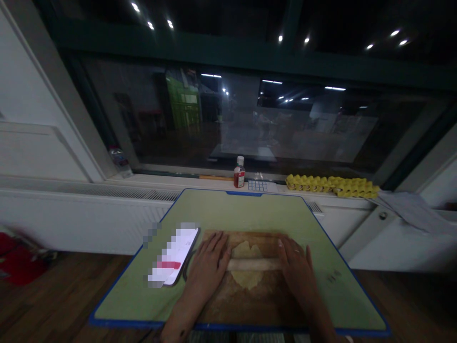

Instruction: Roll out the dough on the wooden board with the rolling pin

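A pale rolling pin [255,265] lies crosswise over a thin, uneven sheet of dough [246,280] on a wooden board [228,305]. My left hand [210,262] holds the pin's left end, its fingers reaching forward over it. At the other end, my right hand [295,267] rests over the pin in the same way and holds it. Both ends of the pin are hidden beneath my hands. The dough shows in front of and behind the pin, with a notch in its far edge.
A lit phone [178,255] lies left of the board on a green table [342,295] with a blue rim. Along the windowsill stand a small bottle of reddish liquid [239,174], yellow egg cartons [332,185] and a clear plastic bottle [120,162]. Something red [21,259] is at floor level, left.
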`<state>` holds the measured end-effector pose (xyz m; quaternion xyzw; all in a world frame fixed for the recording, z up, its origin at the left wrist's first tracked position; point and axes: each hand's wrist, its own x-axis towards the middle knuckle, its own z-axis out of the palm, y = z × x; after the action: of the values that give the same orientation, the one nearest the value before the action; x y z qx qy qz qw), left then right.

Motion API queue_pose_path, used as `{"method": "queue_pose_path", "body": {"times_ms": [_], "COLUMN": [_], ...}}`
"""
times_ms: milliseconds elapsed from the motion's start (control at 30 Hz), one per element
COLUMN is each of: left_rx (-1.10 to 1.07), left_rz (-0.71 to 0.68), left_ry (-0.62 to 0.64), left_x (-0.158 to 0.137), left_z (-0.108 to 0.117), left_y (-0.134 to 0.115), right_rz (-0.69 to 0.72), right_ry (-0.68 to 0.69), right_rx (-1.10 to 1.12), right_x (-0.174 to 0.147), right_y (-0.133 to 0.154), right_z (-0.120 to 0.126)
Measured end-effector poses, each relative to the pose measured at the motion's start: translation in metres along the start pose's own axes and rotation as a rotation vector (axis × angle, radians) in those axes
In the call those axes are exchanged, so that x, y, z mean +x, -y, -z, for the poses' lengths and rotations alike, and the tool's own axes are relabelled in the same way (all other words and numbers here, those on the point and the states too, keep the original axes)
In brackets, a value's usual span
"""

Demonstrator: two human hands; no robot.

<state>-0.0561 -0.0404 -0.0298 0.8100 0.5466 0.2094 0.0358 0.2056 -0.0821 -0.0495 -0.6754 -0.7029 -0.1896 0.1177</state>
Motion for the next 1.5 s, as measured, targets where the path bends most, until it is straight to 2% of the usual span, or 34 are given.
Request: {"method": "queue_pose_path", "body": {"times_ms": [167,300,400,533,633,900,1200,1400,1500], "left_rx": [-0.013,-0.006,0.01,0.047,0.072,0.162,0.195,0.193,0.183], "left_rz": [-0.072,-0.099,-0.136,-0.209,-0.278,-0.299,-0.235,-0.158,-0.158], "left_ry": [-0.136,-0.205,-0.214,-0.256,-0.247,-0.254,-0.278,-0.216,-0.209], "left_x": [-0.014,-0.028,-0.042,-0.062,-0.069,-0.058,-0.05,-0.036,-0.028], "left_z": [-0.001,-0.004,-0.006,-0.005,-0.003,0.001,-0.004,-0.001,0.0], "left_y": [-0.001,-0.004,-0.004,0.0,0.003,0.011,0.018,0.013,0.011], "right_rz": [-0.098,-0.17,-0.147,-0.053,-0.05,-0.016,0.092,0.122,0.109], "right_ry": [0.07,0.06,0.012,-0.122,-0.176,-0.138,-0.267,-0.347,-0.298], "right_rx": [0.097,0.163,0.143,0.116,0.067,0.098,0.181,0.032,-0.007], "right_x": [-0.005,-0.017,-0.034,-0.059,-0.066,-0.036,-0.016,-0.019,-0.019], "right_y": [0.005,0.007,0.005,-0.001,-0.005,-0.013,-0.005,-0.007,-0.005], "right_z": [0.005,0.004,-0.002,-0.018,-0.027,-0.032,-0.051,-0.05,-0.047]}}
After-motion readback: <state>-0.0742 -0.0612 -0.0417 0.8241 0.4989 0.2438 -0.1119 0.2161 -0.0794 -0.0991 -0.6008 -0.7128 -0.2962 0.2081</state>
